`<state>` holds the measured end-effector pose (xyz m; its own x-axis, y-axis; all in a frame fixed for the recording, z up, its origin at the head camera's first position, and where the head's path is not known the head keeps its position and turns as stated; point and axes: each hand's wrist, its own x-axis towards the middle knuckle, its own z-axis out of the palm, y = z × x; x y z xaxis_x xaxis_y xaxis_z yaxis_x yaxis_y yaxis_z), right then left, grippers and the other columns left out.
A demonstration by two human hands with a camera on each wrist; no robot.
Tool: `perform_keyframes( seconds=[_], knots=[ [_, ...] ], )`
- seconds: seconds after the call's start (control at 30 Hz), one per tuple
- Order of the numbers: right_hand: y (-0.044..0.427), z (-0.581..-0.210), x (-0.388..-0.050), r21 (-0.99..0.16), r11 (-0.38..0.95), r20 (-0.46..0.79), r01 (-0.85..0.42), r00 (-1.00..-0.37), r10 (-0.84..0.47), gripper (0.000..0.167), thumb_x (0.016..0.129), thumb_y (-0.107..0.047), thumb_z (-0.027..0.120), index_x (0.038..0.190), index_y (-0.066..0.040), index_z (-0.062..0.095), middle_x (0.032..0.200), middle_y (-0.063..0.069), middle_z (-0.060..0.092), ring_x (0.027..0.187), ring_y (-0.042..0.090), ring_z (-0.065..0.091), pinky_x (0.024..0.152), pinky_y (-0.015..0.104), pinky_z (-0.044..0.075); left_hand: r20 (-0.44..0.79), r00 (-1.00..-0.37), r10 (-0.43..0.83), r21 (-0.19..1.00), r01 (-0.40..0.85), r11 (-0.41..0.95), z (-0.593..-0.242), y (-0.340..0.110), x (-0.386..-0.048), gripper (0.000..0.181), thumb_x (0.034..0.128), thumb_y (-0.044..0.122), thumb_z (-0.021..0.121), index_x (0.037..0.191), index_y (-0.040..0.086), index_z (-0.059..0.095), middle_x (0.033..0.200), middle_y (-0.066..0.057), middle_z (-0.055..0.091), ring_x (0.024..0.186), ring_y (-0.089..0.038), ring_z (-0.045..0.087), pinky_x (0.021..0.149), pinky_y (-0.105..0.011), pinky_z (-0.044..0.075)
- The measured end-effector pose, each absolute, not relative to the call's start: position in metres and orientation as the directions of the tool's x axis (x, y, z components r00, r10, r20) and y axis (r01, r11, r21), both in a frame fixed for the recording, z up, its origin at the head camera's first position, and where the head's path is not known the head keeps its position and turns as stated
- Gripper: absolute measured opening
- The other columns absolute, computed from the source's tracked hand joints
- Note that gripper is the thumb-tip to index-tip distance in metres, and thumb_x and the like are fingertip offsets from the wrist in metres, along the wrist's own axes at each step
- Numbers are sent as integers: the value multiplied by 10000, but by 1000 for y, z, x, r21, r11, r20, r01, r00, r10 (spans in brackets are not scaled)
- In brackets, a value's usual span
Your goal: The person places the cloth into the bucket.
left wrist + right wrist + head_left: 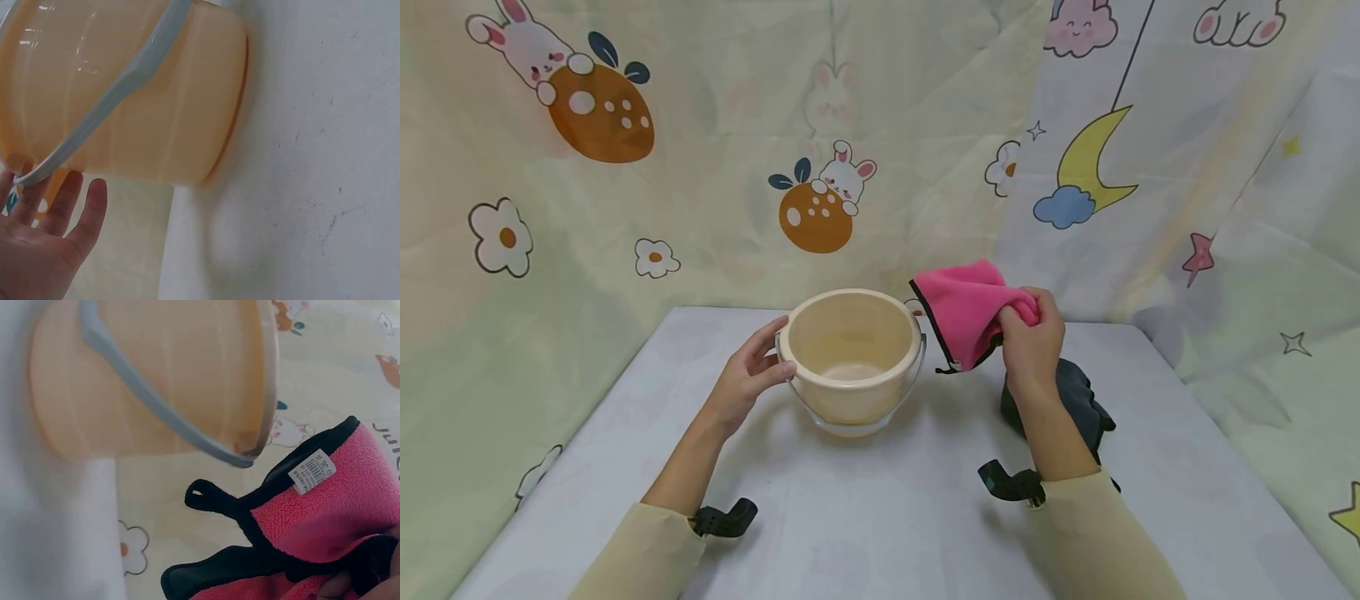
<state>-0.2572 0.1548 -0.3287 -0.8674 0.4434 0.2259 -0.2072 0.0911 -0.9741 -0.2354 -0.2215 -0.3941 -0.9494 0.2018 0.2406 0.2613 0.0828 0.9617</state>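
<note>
A cream plastic bucket [853,396] with a grey handle [125,81] stands upright on the table. My left hand [751,367] holds its left side near the rim, thumb toward the front and the other fingers farther back. In the left wrist view, the fingers of the left hand [53,234] reach up to the bucket's wall. To the bucket's right, my right hand [1033,342] pinches a pink towel [958,312] in the air. This towel has black edging, a hanging loop [209,497] and a white label [312,470].
A dark grey cloth [1078,396] lies crumpled on the white table [850,517], partly hidden behind the right forearm. Printed curtains [722,167] hang behind the table and along its sides. Each wrist wears a black camera mount [726,518].
</note>
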Motion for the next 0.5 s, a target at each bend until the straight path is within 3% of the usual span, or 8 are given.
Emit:
perform_keyframes(
  seconds=[0.23, 0.5],
  knots=[
    [144, -308, -256, -952, 70, 301, -299, -858, 415, 200, 934, -160, 698, 1105, -213, 610, 1016, -2, 540, 903, 173, 502, 679, 255, 494, 236, -951, 199, 962, 258, 90, -394, -221, -235, 727, 977, 101, 656, 1624, 179, 335, 1581, -162, 438, 1249, -281, 581, 917, -208, 552],
    [131, -292, -256, -932, 39, 349, -361, -860, 372, 161, 938, -120, 669, 1060, -213, 621, 961, 9, 509, 852, 169, 475, 634, 234, 457, 243, -946, 214, 961, 265, 83, -395, -223, -235, 737, 983, 88, 651, 1632, 171, 313, 1591, -164, 421, 1156, -140, 616, 907, -215, 553]
  ],
)
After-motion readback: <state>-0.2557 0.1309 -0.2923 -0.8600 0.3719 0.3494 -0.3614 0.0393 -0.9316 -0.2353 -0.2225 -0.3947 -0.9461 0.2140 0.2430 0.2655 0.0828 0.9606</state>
